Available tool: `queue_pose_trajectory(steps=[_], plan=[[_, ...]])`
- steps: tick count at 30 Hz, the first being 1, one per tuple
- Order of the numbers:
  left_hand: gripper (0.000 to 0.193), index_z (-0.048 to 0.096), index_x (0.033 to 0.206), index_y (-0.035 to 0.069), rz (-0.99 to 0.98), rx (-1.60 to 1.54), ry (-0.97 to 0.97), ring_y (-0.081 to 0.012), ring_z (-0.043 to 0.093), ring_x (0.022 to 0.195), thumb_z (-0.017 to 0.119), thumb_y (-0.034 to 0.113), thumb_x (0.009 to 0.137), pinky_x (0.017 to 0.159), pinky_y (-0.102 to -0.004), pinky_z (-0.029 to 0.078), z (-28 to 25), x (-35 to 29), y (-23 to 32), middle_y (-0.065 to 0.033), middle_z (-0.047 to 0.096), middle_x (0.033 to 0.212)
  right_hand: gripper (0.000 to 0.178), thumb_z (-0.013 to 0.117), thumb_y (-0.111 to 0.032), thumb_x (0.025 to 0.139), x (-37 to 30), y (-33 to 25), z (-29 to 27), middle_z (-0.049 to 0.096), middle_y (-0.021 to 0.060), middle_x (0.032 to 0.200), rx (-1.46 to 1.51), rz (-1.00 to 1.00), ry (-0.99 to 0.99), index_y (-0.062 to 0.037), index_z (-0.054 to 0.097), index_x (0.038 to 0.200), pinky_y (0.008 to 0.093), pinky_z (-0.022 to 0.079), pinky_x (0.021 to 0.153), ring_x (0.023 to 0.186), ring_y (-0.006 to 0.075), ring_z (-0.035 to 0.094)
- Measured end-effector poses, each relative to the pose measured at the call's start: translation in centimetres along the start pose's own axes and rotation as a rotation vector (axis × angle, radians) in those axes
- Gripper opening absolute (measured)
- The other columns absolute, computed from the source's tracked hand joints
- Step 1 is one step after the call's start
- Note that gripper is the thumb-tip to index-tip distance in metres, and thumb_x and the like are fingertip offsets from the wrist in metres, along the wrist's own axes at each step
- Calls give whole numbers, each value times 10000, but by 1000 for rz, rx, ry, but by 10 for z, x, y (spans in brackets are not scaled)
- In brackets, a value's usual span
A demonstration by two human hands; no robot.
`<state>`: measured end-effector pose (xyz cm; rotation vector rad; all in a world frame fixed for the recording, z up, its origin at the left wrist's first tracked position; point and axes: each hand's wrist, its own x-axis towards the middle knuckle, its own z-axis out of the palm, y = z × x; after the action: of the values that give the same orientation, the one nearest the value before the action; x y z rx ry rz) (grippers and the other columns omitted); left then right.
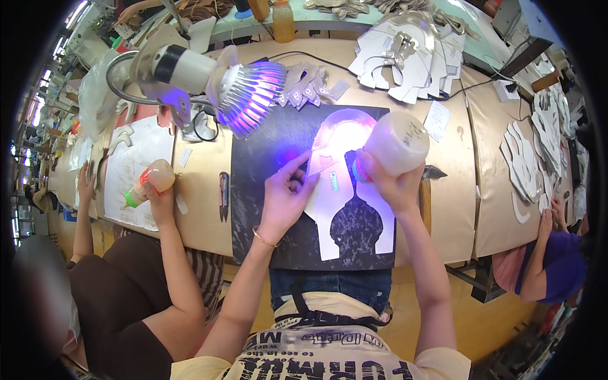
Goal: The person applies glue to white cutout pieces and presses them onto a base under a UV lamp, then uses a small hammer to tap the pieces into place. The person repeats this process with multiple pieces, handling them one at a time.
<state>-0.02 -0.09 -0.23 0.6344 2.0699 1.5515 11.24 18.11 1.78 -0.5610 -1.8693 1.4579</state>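
Note:
On a black marbled board (259,237) lies a white horseshoe-shaped shoe upper piece (326,218), its curved end at the far side and two legs pointing toward me. My left hand (282,199) is at the piece's left edge, thumb on top and the other fingers bent beside it. A squat, translucent white squeeze bottle (399,144) is tilted in my right hand (396,187), above the right side of the piece. The bottle's tip is hidden by my fingers. A bright violet-white glow covers the curved end.
A lamp (250,95) on a bent metal neck hangs left of the piece. A utility knife (223,196) lies beside the board. White cut pieces (405,54) are heaped behind. At left, a co-worker's hand (158,196) holds another bottle (156,177); another person sits at right.

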Motion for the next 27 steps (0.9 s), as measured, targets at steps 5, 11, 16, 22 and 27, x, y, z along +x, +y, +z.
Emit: queue_pose_trajectory(steps=[5, 11, 16, 22, 27], plan=[[504, 575, 1388, 13, -3, 11, -24, 16, 379, 610, 718, 50, 906, 515, -156, 328, 0, -1, -3, 57, 518, 795, 322, 835, -173, 807, -11, -5, -8, 718, 89, 915, 158, 97, 240, 26, 669, 999, 313, 558, 723, 800, 168, 692], [501, 597, 1363, 18, 19, 36, -17, 2, 398, 585, 733, 58, 882, 507, -183, 359, -1, 1, -5, 28, 550, 772, 311, 837, -201, 823, 9, -8, -19, 709, 83, 879, 252, 172, 198, 22, 673, 964, 328, 564, 698, 756, 172, 689], [507, 594, 1367, 19, 12, 3, -15, 2, 404, 609, 734, 50, 880, 513, -180, 364, 0, 0, -4, 28, 558, 785, 332, 863, -216, 785, 36, 0, 6, 723, 83, 874, -26, -59, 135, 8, 684, 951, 330, 563, 687, 753, 171, 702], [517, 589, 1378, 29, 25, 1, -16, 6, 410, 623, 727, 35, 880, 516, -169, 364, -1, 1, -6, 29, 563, 796, 335, 870, -218, 770, 40, 19, 17, 721, 59, 771, -65, -193, 157, 5, 694, 948, 293, 558, 655, 704, 138, 701], [503, 596, 1375, 42, 23, 0, -25, 15, 413, 626, 716, 25, 886, 514, -163, 363, -1, 1, -6, 37, 556, 781, 448, 878, -285, 747, 34, 23, 27, 740, 108, 943, -77, -158, 105, -15, 685, 1047, 329, 567, 750, 843, 187, 721]])
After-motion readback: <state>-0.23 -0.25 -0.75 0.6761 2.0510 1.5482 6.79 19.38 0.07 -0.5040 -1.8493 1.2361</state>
